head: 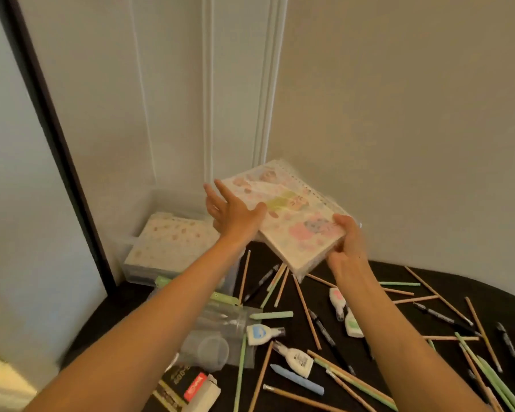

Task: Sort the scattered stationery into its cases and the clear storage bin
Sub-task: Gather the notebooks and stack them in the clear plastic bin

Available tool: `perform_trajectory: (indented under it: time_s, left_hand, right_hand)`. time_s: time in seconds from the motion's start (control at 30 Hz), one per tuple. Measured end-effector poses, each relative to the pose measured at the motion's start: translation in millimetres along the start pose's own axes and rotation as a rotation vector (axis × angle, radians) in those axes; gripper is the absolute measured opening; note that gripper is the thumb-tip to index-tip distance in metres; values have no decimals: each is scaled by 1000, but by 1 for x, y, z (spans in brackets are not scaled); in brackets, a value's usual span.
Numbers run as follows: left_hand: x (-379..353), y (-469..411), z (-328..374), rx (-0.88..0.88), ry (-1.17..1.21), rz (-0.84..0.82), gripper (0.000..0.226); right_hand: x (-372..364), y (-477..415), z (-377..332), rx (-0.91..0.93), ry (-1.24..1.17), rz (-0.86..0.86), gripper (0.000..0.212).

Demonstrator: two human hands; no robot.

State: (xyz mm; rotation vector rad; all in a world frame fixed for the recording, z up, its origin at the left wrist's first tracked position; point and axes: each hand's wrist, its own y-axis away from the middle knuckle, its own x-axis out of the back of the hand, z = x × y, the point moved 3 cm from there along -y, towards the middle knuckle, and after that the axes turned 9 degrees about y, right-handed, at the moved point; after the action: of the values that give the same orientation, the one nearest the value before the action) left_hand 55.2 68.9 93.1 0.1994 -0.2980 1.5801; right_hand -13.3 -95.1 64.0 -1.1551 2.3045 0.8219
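Head view: spiral notebook is being held up near the clear storage bin — gripped at its near corner by the right hand, steadied by the flat-fingered left hand — slippery wrap is possibly risking a drop onto scattered pencils.

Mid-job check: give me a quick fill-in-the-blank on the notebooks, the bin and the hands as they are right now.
1. The wrapped spiral notebook is held by ____ hands, above the dark table.
2. The clear storage bin already holds a notebook with a ____ binding.
3. The right hand grips the notebook's ____ corner, the one closest to the camera.
4. The left hand has its fingers ____, not curled.

Missing words: both; spiral; near; straight
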Motion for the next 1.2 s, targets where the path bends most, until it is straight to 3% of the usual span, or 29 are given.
perform_trajectory:
  time_s: [0.13, 0.3, 0.43, 0.57, 0.83, 1.0, 1.2]
  left_hand:
    - [31, -34, 18, 1, -444, -80, 84]
    - [62, -65, 18, 68, -666, -257, 81]
    - [79, -94, -5, 147, -681, -294, 71]
    - [88, -118, -29, 206, -681, -294, 68]
    - [82, -166, -70, 262, -672, -282, 60]
    - [77, -180, -104, 268, -675, -401, 66]
    - [72, -188, -129, 252, -713, -366, 71]
  right_hand:
    - [-43, -3, 0, -132, 109, 35, 3]
    - [-87, -25, 20, -273, 287, 14, 3]
    - [-108, -49, 43, -365, 423, -13, 6]
    - [-119, -79, 66, -408, 495, -26, 22]
    - [-154, -127, 114, -511, 585, -88, 10]
    - [-153, -143, 148, -564, 555, -60, 27]
    - [-143, -144, 171, -555, 434, -63, 34]
